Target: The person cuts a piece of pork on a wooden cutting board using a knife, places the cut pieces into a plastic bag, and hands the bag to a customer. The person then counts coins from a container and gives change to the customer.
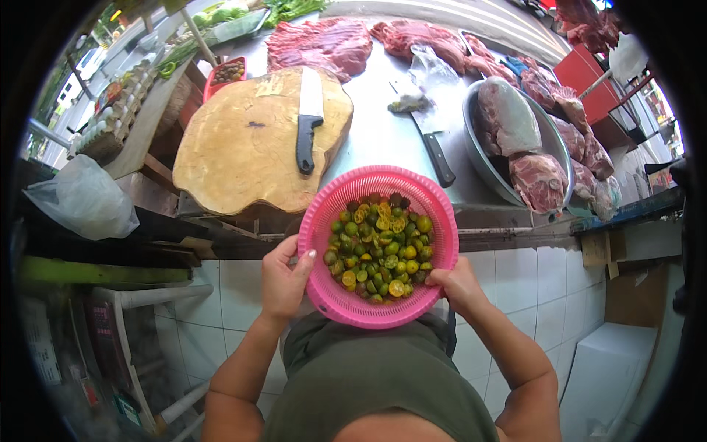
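Note:
A pink perforated plastic basket (317, 280) holds many small green and yellow citrus fruits (379, 250), some of them halved. My left hand (287, 276) grips the basket's left side, thumb on the rim. My right hand (453, 283) is closed on its lower right side. The basket is held over the front edge of a steel counter (368, 125), in front of my body. Beyond it lie a round wooden chopping block (228, 155) with a black-handled cleaver-like knife (309, 118) on it, and a second knife (434, 151) on the steel.
A steel bowl (486, 177) of meat stands at right, more raw meat (317, 44) along the back. Egg trays (114, 121), greens and a small red container (224, 74) are at left, with a white bag (85, 199). White tiled floor (515, 280) lies below.

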Demonstrator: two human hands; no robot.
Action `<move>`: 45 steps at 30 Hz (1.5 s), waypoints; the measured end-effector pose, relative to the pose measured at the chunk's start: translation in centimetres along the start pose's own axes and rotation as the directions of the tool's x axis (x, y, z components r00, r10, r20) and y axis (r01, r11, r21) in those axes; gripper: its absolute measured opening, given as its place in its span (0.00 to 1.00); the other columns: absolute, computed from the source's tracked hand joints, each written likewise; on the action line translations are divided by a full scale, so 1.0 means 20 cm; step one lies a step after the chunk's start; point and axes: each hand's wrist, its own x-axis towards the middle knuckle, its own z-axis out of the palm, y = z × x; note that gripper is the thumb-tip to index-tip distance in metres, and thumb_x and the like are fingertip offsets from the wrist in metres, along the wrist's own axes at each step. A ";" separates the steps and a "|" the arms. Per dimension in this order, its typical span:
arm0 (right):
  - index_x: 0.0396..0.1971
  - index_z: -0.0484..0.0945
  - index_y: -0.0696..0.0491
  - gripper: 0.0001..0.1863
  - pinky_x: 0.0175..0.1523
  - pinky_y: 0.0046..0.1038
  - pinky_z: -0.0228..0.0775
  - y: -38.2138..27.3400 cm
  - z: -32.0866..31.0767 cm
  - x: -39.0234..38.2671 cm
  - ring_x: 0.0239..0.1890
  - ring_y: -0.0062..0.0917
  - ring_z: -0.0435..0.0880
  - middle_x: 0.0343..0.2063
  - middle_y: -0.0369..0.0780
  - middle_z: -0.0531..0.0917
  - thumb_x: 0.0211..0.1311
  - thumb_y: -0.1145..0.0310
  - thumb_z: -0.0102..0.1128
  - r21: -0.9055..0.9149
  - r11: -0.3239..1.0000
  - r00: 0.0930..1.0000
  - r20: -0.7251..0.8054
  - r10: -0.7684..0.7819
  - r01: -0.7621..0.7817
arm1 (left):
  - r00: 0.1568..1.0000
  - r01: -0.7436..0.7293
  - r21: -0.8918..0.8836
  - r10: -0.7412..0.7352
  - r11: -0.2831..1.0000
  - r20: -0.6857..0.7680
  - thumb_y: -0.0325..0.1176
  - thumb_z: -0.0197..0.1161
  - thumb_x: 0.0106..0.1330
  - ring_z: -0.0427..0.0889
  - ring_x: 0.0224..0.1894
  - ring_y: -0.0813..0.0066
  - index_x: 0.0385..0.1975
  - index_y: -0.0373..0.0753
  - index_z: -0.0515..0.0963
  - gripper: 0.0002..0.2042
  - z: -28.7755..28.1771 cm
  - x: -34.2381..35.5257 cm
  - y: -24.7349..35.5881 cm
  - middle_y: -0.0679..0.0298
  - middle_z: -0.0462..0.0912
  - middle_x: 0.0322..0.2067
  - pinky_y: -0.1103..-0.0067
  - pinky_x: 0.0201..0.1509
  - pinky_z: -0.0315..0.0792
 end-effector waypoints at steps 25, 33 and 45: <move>0.38 0.78 0.64 0.15 0.27 0.28 0.74 0.47 0.02 0.35 0.23 0.27 0.81 0.27 0.43 0.82 0.46 0.79 0.60 -0.097 0.985 0.988 -0.056 -0.147 0.141 | 0.973 -0.087 0.273 0.140 0.958 -0.182 0.29 0.61 0.64 0.76 0.31 0.80 0.40 0.32 0.80 0.09 -0.03 -0.01 -0.45 0.63 0.81 0.27 0.77 0.38 0.72; 0.69 0.60 0.54 0.50 0.71 0.48 0.51 0.13 0.12 0.13 0.69 0.51 0.59 0.65 0.55 0.64 0.49 0.51 0.74 -0.808 0.151 0.614 0.296 -0.732 0.569 | 0.954 -0.189 0.249 0.238 0.950 -0.184 0.24 0.60 0.63 0.84 0.41 0.69 0.57 0.33 0.72 0.20 0.05 -0.04 -0.38 0.53 0.84 0.39 0.74 0.47 0.75; 0.70 0.61 0.39 0.43 0.65 0.62 0.48 0.16 0.40 0.33 0.69 0.62 0.55 0.72 0.53 0.54 0.59 0.33 0.52 -0.859 -0.153 0.764 0.505 -0.401 0.488 | 0.886 -0.457 0.786 0.293 0.416 0.360 0.28 0.59 0.61 0.59 0.69 0.38 0.67 0.30 0.59 0.32 0.21 -0.05 -0.27 0.41 0.62 0.65 0.60 0.72 0.57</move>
